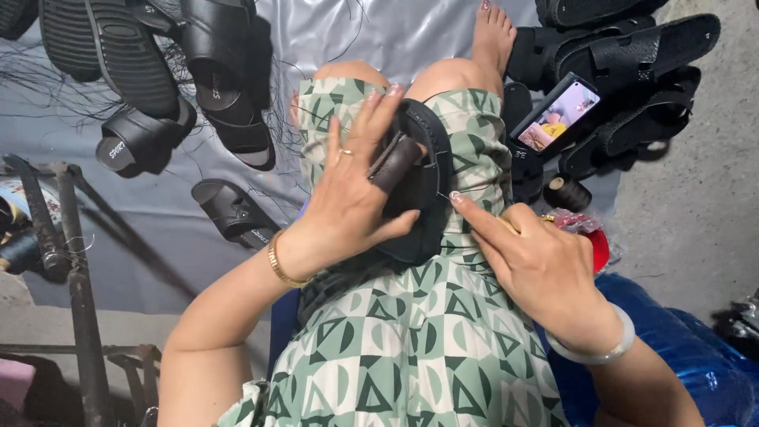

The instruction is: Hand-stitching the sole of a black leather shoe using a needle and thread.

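A black sandal (423,186) rests upright on my lap, over a green and white patterned dress. My left hand (352,198) grips it from the left, thumb under its edge and a brown leather guard on one finger. My right hand (530,257) sits just right of the sandal, pinching a thin needle against its side, with dark thread running off it. A gold bangle circles my left wrist and a pale bangle my right.
Several black sandals (190,87) lie on the grey sheet at upper left, more sandals (640,71) at upper right. A phone (557,115) leans there with a lit screen, a dark thread spool (568,192) below it. A blue plastic bag (696,356) lies at right, metal bars (75,277) at left.
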